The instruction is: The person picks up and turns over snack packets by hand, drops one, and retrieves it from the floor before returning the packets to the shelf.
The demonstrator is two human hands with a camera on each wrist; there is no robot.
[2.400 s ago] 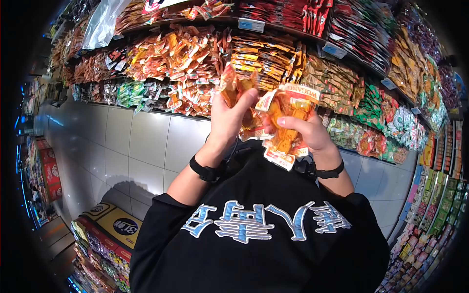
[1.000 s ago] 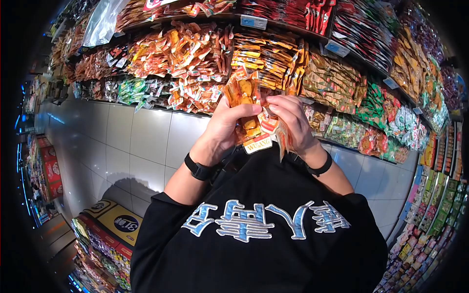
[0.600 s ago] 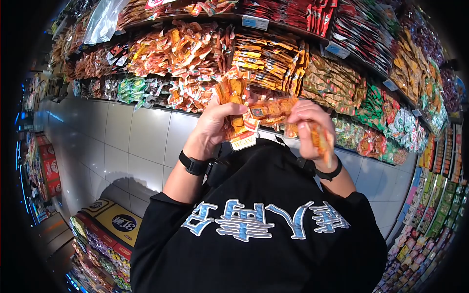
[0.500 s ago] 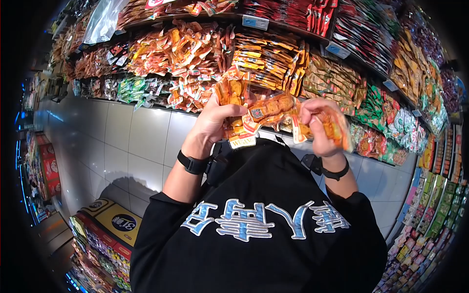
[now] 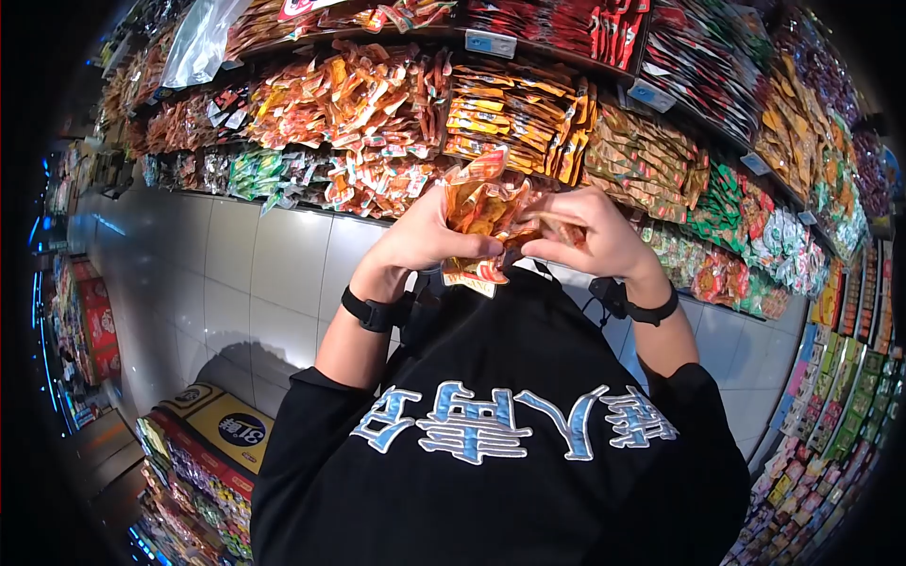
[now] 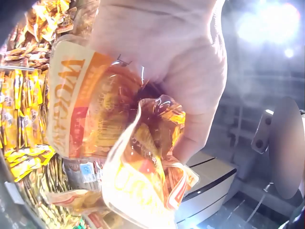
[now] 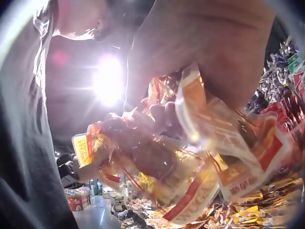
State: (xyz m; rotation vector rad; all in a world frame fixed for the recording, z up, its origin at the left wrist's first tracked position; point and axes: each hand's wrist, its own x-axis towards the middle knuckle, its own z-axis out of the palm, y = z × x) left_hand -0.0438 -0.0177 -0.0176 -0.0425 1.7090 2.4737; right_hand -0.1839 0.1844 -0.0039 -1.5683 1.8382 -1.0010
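Observation:
In the head view my left hand (image 5: 415, 231) grips a bunch of clear snack packets (image 5: 483, 209) with orange-brown pieces inside, its thumb across their front. A white label lettered WUGANG hangs at the bunch's lower end. Close against its right side is my right hand (image 5: 604, 231), fingers and thumb curled round more packets, mostly hidden by the hand. In the left wrist view a WUGANG packet (image 6: 100, 112) sticks out from under the left palm. The right wrist view shows several fanned, blurred packets (image 7: 233, 148) below the right palm.
A tiered shelf ahead carries heaps of orange packets (image 5: 349, 108), stacked yellow packets (image 5: 510, 118) and green packets (image 5: 719, 209). A clear plastic bag (image 5: 198, 47) hangs at upper left. Light floor tiles (image 5: 283, 264) lie below; a yellow-topped display (image 5: 226, 424) stands at lower left.
My right hand first swung out to the right with packets, then came back left against the left hand's bunch. The packet stretched between the hands is drawn in. The left hand keeps its grip.

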